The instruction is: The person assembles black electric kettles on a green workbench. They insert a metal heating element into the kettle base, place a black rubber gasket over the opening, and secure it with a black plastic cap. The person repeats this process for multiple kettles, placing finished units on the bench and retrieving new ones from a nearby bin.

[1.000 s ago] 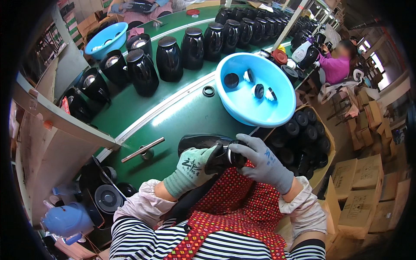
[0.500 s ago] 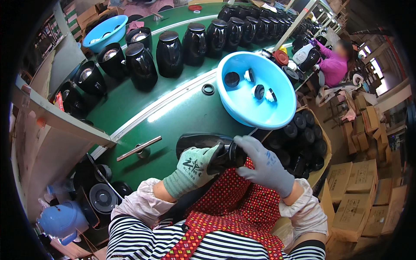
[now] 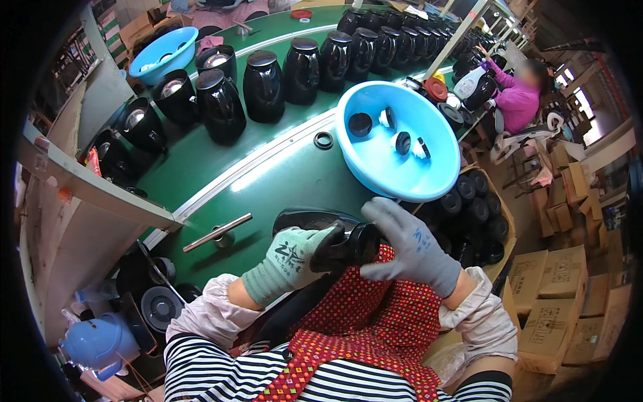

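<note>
A glossy black jug (image 3: 315, 218) lies tilted at the green table's near edge, its round black lid end (image 3: 365, 242) turned to the right. My left hand (image 3: 284, 262), in a pale green glove, is closed round the jug just behind that end; the fingertips are partly hidden. My right hand (image 3: 418, 251), in a grey glove, stands just right of the lid end. Its fingers and thumb are spread and curved, with nothing between them. A black ring (image 3: 323, 140) lies on the table beyond the jug.
A blue basin (image 3: 402, 181) holding several black-and-white lids stands ahead right. Black jugs (image 3: 264, 87) line the green conveyor. A metal T-shaped tool (image 3: 218, 233) stands at left. A carton (image 3: 510, 234) of black round parts is at my right, near a co-worker in pink (image 3: 519, 104).
My right hand has drawn slightly away from the jug's lid end, its fingers opening wider. My left hand keeps its hold on the jug, shifted slightly left.
</note>
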The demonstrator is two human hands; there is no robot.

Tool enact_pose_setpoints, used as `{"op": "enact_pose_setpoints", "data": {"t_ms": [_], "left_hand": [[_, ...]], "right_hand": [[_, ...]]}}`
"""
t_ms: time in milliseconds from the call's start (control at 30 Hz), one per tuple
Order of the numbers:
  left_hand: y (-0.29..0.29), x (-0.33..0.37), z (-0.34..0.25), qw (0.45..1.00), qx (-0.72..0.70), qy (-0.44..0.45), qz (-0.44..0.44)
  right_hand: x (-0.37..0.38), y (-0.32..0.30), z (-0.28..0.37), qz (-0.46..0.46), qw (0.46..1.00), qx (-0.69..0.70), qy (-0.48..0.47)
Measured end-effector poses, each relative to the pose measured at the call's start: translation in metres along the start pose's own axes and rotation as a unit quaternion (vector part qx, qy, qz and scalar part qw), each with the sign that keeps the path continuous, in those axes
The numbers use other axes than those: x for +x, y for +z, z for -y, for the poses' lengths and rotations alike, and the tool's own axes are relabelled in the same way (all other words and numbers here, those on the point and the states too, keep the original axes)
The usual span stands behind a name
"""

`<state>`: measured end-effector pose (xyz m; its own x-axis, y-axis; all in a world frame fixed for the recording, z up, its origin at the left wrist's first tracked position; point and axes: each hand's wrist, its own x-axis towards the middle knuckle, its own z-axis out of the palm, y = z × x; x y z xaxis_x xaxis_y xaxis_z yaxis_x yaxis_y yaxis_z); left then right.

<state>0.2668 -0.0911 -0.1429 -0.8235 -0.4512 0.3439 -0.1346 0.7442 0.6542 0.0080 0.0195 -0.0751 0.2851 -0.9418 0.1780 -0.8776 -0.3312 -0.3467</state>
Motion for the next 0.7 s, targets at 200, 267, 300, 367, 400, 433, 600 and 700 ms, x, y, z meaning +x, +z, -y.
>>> {"op": "enact_pose_setpoints", "data": {"t_ms": [200, 267, 300, 367, 400, 433, 600, 700], "left_hand": [[0.002, -0.001, 0.005, 0.998, -0.017, -0.049, -0.034], [0.008, 0.0, 0.005, 0.997, -0.022, -0.066, -0.044], [0.004, 0.001, 0.005, 0.996, -0.023, -0.085, -0.012], [-0.009, 0.003, 0.008, 0.994, -0.035, -0.098, 0.042], [-0.011, 0.004, 0.007, 0.994, -0.057, -0.091, 0.035], [-0.014, 0.006, 0.006, 0.993, -0.074, -0.083, 0.029], [0.012, -0.003, -0.015, 0.986, -0.052, -0.141, -0.072], [0.043, -0.012, -0.045, 0.975, -0.101, -0.159, -0.12]], "right_hand": [[0.005, 0.037, -0.019, -0.022, 0.996, 0.046, -0.078], [0.004, 0.045, -0.011, -0.039, 0.998, 0.04, -0.001], [0.003, 0.05, -0.01, -0.05, 0.999, 0.022, 0.002], [0.009, 0.049, -0.007, -0.087, 0.996, -0.011, -0.034], [0.014, 0.047, -0.009, -0.084, 0.993, -0.023, -0.081], [0.02, 0.044, -0.013, -0.085, 0.988, -0.034, -0.128], [0.027, 0.058, -0.003, -0.132, 0.991, 0.01, -0.01], [0.04, 0.066, 0.013, -0.131, 0.975, 0.052, 0.172]]}}
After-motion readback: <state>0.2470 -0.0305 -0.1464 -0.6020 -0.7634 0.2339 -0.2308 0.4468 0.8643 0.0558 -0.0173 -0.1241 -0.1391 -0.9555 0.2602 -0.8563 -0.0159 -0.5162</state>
